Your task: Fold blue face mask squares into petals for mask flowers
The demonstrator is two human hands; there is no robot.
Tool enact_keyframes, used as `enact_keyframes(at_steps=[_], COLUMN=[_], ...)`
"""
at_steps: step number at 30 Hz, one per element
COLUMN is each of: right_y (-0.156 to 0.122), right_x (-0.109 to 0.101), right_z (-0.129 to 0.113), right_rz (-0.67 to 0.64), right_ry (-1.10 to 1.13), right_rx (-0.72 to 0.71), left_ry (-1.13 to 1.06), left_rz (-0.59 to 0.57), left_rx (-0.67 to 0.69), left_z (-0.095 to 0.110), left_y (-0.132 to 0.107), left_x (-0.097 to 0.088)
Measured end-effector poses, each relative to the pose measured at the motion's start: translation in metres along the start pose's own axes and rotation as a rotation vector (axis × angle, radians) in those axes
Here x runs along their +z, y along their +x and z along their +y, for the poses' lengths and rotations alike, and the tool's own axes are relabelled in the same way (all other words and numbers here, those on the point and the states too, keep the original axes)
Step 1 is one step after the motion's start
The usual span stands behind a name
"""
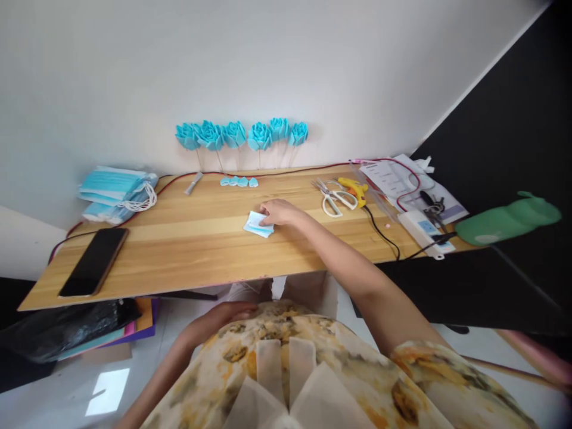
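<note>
On the wooden tabletop lies a small stack of cut light-blue mask pieces. My right hand is closed at the stack's right edge, thumb and fingers pinching it. Down below the table edge my left hand lies flat on my lap, holding nothing that I can see; its fingers show only in part. Behind the stack is a row of several small folded blue petals. Several blue flowers on thin sticks stand upright against the wall.
At the left are packs of blue face masks and a phone. To the right lie scissors, a yellow glue gun, papers, a power strip and a green bottle. A small tube lies near the wall.
</note>
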State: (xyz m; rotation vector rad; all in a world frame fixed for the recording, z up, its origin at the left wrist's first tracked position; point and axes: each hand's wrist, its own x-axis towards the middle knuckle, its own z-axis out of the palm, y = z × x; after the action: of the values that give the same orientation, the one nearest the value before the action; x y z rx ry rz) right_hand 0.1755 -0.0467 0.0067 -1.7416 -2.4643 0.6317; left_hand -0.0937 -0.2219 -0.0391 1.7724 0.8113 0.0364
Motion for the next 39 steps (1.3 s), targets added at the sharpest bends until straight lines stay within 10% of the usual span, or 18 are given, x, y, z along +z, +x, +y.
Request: enact_keyframes(at_steps=[6, 11, 14, 23, 39], right_y=[-0.01, -0.026, -0.035, -0.029, -0.017], right_x=[0.002, -0.015, -0.027, 0.003, 0.037], right_z=[0.006, 0.0, -0.004, 0.022, 0.036], right_rz=[0.084, 0.274, 0.368, 0.476, 0.439], right_ry=[0.218, 0.378, 0.367, 0.559, 0.312], right_rx=[-0.09, -0.166, -0.167, -0.11, -0.05], left_ry=[-0.058, 0.081, 0.136, -0.118, 0.134], left_rz=[0.188, 0.7, 0.667, 0.724, 0.68], left_rx=[0.126, 0.338, 0.446, 0.397, 0.258], left_z=[0.031, 0.058, 0.06, 0.04, 0.022], left_y=[-0.036, 0.03, 0.088, 0.176, 0.179], left_x=[-0.062, -0.116, -0.134, -0.131, -0.125])
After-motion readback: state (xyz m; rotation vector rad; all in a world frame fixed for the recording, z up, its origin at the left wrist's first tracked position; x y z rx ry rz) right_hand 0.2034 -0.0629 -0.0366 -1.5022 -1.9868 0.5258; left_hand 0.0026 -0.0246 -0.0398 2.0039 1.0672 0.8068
